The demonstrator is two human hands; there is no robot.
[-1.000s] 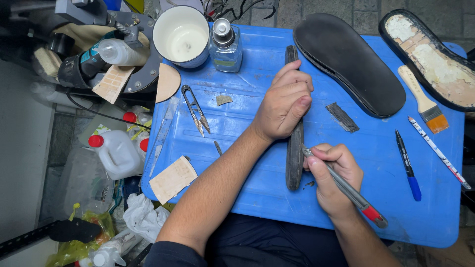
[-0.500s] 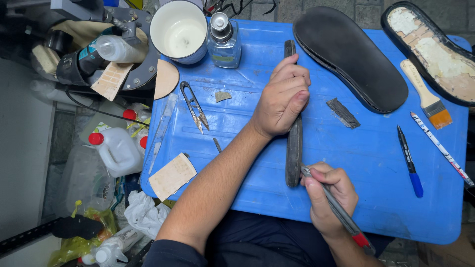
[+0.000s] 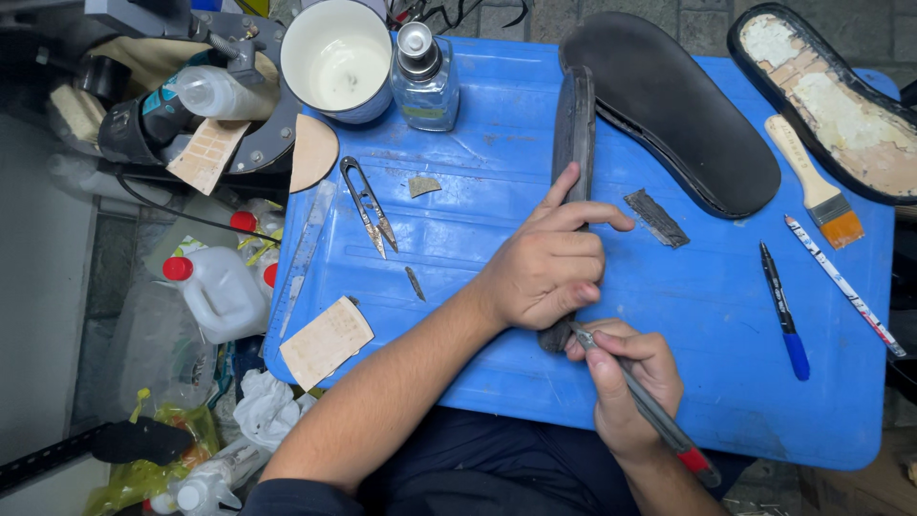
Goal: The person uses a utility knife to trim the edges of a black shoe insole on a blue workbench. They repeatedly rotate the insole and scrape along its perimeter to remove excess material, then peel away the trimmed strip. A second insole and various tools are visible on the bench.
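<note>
Lower centre of frame: right hand [image 3: 626,382], fingers clenched on a grey knife [image 3: 642,401] with a red end, tip touching the near end of a long dark rubber strip [image 3: 573,124]. Just above it, left hand [image 3: 549,268] presses that strip flat on the blue tabletop [image 3: 497,191], fingers spread over it. Farther up: black sole [image 3: 669,105] upper centre, snips [image 3: 368,205] mid-left, white cup [image 3: 336,59] upper left.
</note>
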